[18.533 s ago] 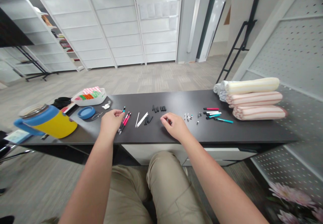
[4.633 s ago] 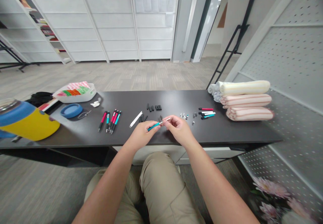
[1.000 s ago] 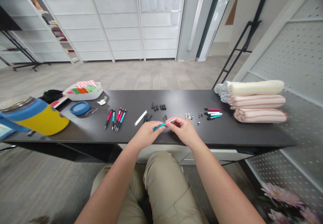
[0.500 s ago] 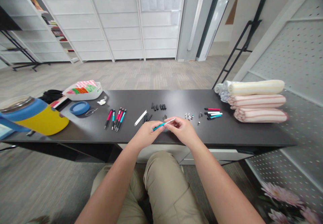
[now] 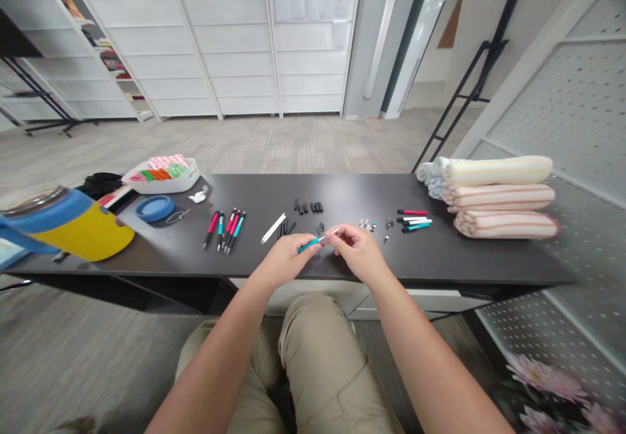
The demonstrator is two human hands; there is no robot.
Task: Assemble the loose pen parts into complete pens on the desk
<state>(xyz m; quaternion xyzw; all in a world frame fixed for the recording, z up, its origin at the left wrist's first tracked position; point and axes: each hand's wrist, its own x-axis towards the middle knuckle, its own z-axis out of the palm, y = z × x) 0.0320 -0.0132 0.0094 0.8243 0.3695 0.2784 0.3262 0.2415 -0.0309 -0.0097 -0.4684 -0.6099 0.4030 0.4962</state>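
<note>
My left hand (image 5: 288, 257) is closed around a teal pen barrel (image 5: 309, 245), held tilted above the table's front part. At the barrel's right end, my right hand (image 5: 356, 248) pinches a thin white pen refill (image 5: 335, 231); its inner end meets the barrel. Beyond the hands lie small dark springs or clips (image 5: 319, 228), too small to make out. White refills (image 5: 272, 228) and thin black pieces (image 5: 285, 228) rest left of them, with short black grips (image 5: 308, 207) farther back. Small silvery parts (image 5: 368, 225) lie to the right, near more barrels (image 5: 415, 220) in red, white and teal.
Several assembled pens (image 5: 225, 231) lie left on the dark table (image 5: 264, 193). Farther left are a blue lid (image 5: 155, 208), a white basket (image 5: 188, 178) and a big yellow-and-blue tumbler (image 5: 92, 229). Rolled towels (image 5: 499, 196) are stacked at the right end.
My right hand has shifted slightly right and its fingers have changed position along the refill. Less of the white refill shows between the hands. The left hand still holds the teal barrel.
</note>
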